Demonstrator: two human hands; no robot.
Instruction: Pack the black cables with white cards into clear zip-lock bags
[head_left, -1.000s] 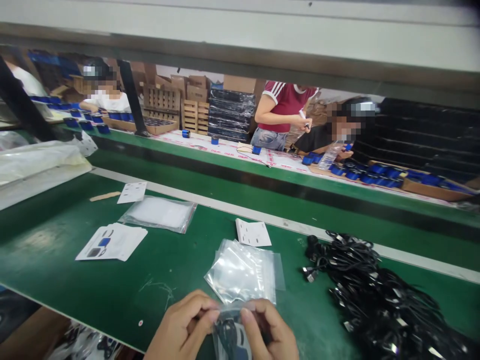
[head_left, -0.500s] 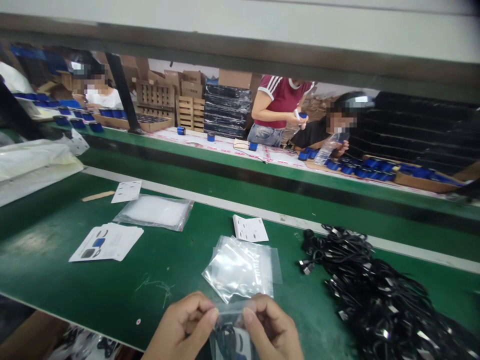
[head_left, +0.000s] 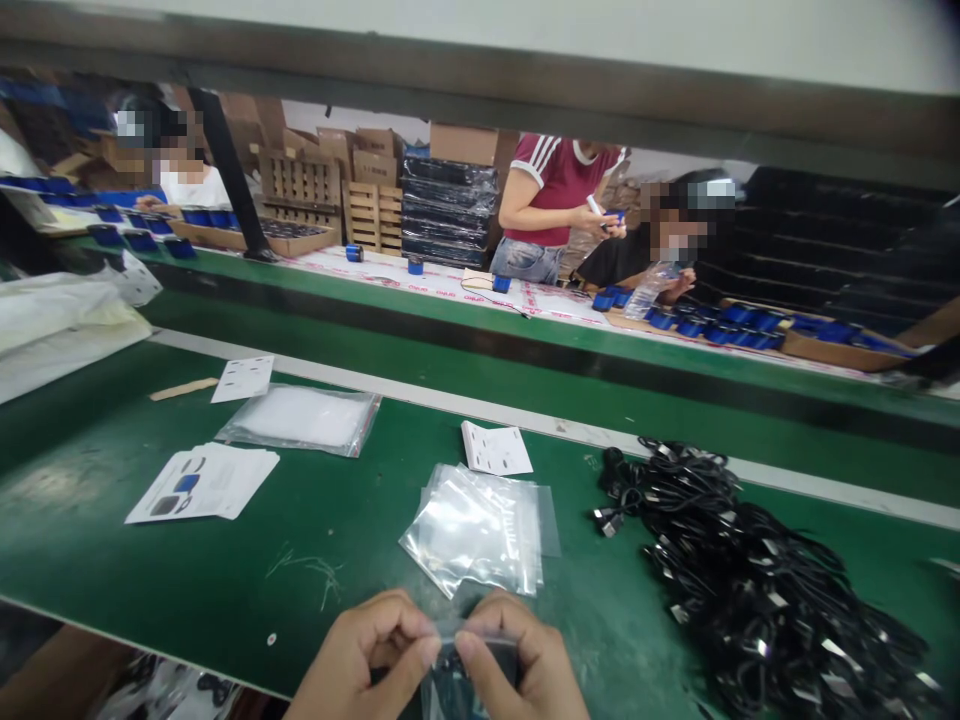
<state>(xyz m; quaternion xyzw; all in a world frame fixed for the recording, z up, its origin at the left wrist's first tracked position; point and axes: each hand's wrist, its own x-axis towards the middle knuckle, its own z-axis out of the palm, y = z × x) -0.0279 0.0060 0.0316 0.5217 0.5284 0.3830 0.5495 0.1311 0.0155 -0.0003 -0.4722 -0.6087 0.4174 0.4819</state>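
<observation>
At the bottom middle, my left hand [head_left: 375,655] and my right hand [head_left: 514,655] pinch the top edge of a small clear zip bag [head_left: 448,690]. Both thumbs press near the bag's mouth, the two hands close together. Inside the bag a dark cable shows dimly; much of the bag is hidden by my fingers and the frame's edge. Just beyond my hands lies a stack of clear plastic bags [head_left: 476,530]. To the right spreads a big heap of black USB cables [head_left: 750,580].
Behind the bags sits a folded stack of printed leaflets [head_left: 496,448]. Printed cards [head_left: 202,482], a packet of white bags [head_left: 304,418] and a wooden stick [head_left: 182,389] lie left. Across the bench, several people work among blue round items [head_left: 739,325]. A shelf edge [head_left: 480,85] runs overhead.
My right hand has moved left along the bag's top edge, bringing its thumb nearer the left one. The view has shifted slightly.
</observation>
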